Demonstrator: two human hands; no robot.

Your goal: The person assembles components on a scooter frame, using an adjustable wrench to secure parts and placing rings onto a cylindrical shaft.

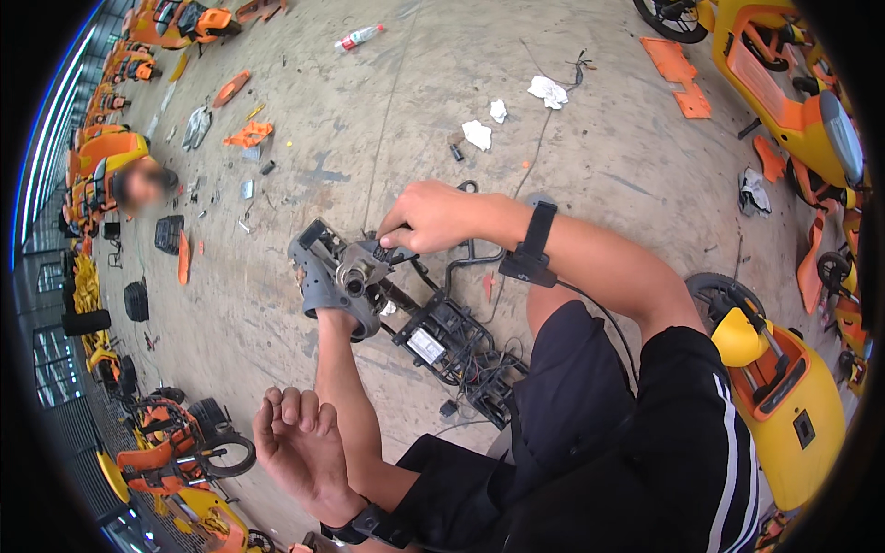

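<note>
A stripped scooter frame [442, 309] lies on the concrete floor between my legs, with black tubes, wiring and a silver box [426, 346] with a pale label. Its metal head tube [356, 278] points up beside my foot in a grey clog [323, 293]. My right hand [431, 217] reaches across to this end, fingers closed at a small dark piece by the head tube; what they grip is mostly hidden. Raised at the lower left, away from the frame, my left hand [306, 450] shows its palm with loosely bent fingers and nothing in it.
Yellow-orange scooters stand along both sides, one yellow body [793, 415] close at my right. Orange panels [678, 78], white crumpled rags [477, 135], a plastic bottle [359, 37] and a black crate-like part [170, 234] lie about the floor. Another person [146, 184] is at the left.
</note>
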